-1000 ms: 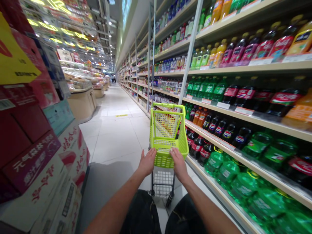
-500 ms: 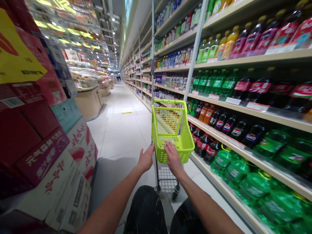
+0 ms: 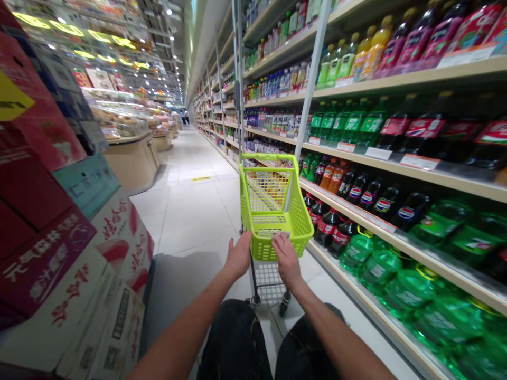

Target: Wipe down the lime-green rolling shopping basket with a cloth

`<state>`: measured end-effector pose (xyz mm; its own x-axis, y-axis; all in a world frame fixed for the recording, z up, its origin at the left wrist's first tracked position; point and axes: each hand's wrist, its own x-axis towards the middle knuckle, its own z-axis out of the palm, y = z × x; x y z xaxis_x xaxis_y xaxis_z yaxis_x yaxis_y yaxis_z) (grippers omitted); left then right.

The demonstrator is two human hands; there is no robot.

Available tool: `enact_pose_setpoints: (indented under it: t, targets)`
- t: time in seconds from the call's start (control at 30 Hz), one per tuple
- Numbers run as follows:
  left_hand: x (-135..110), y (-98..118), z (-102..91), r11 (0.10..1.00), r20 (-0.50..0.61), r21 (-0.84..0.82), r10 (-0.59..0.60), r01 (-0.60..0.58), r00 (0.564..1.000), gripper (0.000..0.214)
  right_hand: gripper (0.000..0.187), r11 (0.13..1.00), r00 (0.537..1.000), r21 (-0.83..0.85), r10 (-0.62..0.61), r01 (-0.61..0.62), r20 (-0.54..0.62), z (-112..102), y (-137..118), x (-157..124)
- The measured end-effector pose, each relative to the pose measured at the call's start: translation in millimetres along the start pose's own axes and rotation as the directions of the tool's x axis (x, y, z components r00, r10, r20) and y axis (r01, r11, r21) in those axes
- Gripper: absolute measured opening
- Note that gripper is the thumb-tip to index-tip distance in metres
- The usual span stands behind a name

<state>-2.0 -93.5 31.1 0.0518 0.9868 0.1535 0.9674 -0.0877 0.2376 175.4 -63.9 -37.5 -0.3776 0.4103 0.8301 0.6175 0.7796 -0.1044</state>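
A lime-green shopping cart [image 3: 283,250] with a plastic basket stands in front of my knees. My left hand [image 3: 238,256] is at the basket's near left corner, its thumb side against the plastic and its other fingers mostly hidden; it seems to grip the corner. At the near rim, my right hand [image 3: 287,258] has its fingers bent over the edge. Under those fingertips shows a small crumpled whitish piece, perhaps a tissue [image 3: 280,235]. Inside the basket, the slatted floor and the back grid are visible.
Shelves of drinks [image 3: 368,184] run along the right, with large green bottles [image 3: 412,301] at the bottom. Stacked cartons [image 3: 106,253] rise close on my left. A display counter [image 3: 130,163] stands farther along the tiled aisle [image 3: 190,211]. Distant people are at its end.
My right hand has slid a little right along the near rim, the whitish piece with it. My left hand stays at the corner. The view has shifted slightly, moving the cart a bit left and up.
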Motion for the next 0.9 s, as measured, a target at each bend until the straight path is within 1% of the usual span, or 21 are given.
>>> enact_pose_setpoints:
  t: [0.13, 0.17, 0.23, 0.3, 0.37, 0.43, 0.53, 0.6, 0.67, 0.73, 0.77, 0.83, 0.9]
  targets:
    - [2, 14, 2.0, 0.991, -0.074, 0.055, 0.124, -0.12, 0.99, 0.067, 0.036, 0.996, 0.99, 0.003, -0.093, 0.094, 0.102, 4, 8, -39]
    - [2, 17, 2.3, 0.988, -0.081, 0.068, 0.141, -0.135, 0.987, 0.067, 0.035, 0.995, 0.989, 0.013, -0.098, 0.097, 0.107, 3, 10, -44]
    - [3, 21, 3.2, 0.986, -0.081, 0.088, 0.152, -0.145, 0.985, 0.065, 0.038, 0.998, 0.996, 0.02, -0.053, 0.051, 0.076, -6, 13, -40]
    - [5, 26, 5.0, 0.984, -0.068, 0.103, 0.154, -0.146, 0.986, 0.062, 0.043, 1.0, 1.0, 0.011, 0.015, -0.016, 0.021, -15, 16, -24]
    - [5, 32, 7.8, 0.978, -0.034, 0.121, 0.177, -0.171, 0.984, 0.06, 0.045, 0.999, 0.999, -0.01, 0.048, -0.048, -0.024, -19, 19, -14]
    - [5, 37, 10.6, 0.968, 0.008, 0.145, 0.206, -0.205, 0.978, 0.059, 0.043, 0.999, 0.999, -0.022, 0.031, -0.031, -0.025, -15, 23, -21]
    - [4, 40, 12.7, 0.956, 0.049, 0.18, 0.227, -0.232, 0.973, 0.063, 0.04, 1.0, 0.999, -0.015, 0.013, -0.012, 0.033, -9, 28, -53]
    - [3, 39, 12.4, 0.953, 0.059, 0.191, 0.228, -0.235, 0.972, 0.066, 0.043, 0.999, 0.998, -0.011, 0.037, -0.036, 0.051, -13, 34, -64]
    - [2, 40, 11.8, 0.956, 0.06, 0.192, 0.216, -0.224, 0.975, 0.067, 0.048, 0.996, 0.997, -0.02, 0.083, -0.083, 0.002, -24, 41, -57]
    - [2, 42, 11.6, 0.962, 0.058, 0.19, 0.188, -0.196, 0.98, 0.066, 0.053, 0.988, 0.986, -0.029, 0.147, -0.15, -0.079, -33, 46, -41]
    - [2, 43, 11.6, 0.965, 0.059, 0.191, 0.174, -0.182, 0.983, 0.066, 0.054, 0.982, 0.978, -0.028, 0.181, -0.185, -0.106, -34, 48, -34]
    - [3, 46, 11.7, 0.965, 0.071, 0.199, 0.162, -0.173, 0.984, 0.067, 0.056, 0.974, 0.969, -0.013, 0.222, -0.225, -0.109, -28, 48, -33]
    - [3, 47, 11.5, 0.962, 0.083, 0.208, 0.165, -0.179, 0.983, 0.069, 0.058, 0.975, 0.974, 0.012, 0.22, -0.22, -0.06, -16, 45, -47]
